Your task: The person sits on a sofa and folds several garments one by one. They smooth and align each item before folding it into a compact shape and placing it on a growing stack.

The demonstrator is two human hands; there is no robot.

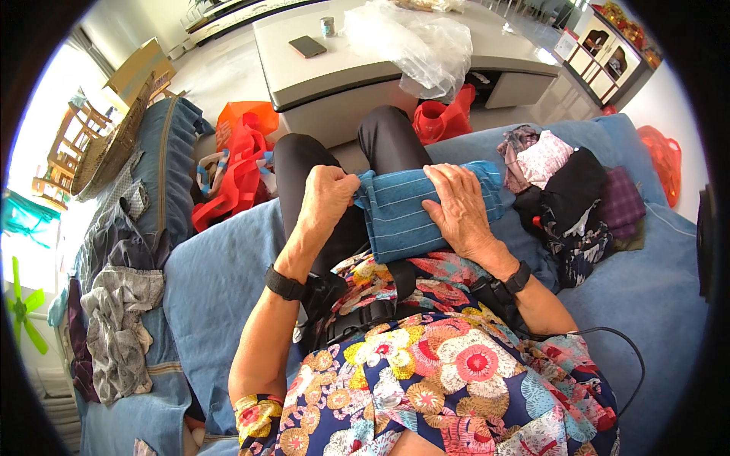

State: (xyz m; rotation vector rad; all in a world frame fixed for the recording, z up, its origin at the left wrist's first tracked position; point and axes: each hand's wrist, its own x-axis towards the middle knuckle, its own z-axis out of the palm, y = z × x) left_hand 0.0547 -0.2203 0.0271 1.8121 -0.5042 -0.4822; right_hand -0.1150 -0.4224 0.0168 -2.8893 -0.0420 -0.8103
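A folded blue cloth with thin white stripes point(399, 214) lies across my lap, over dark trousers. My left hand point(331, 194) pinches its upper left corner between thumb and curled fingers. Resting flat on the cloth's right part is my right hand point(456, 208), palm down, with the fingers lying together and the thumb a little apart. Beyond that hand the cloth's right end looks gathered and loose. Both wrists wear black straps.
Piled clothes point(570, 194) lie on the blue-covered sofa point(228, 268) at right; grey garments point(122, 325) hang over its left arm. Red bags point(242, 171) stand on the floor. Ahead, a low table point(365, 68) holds a phone point(307, 47), a can point(327, 27) and clear plastic point(422, 45).
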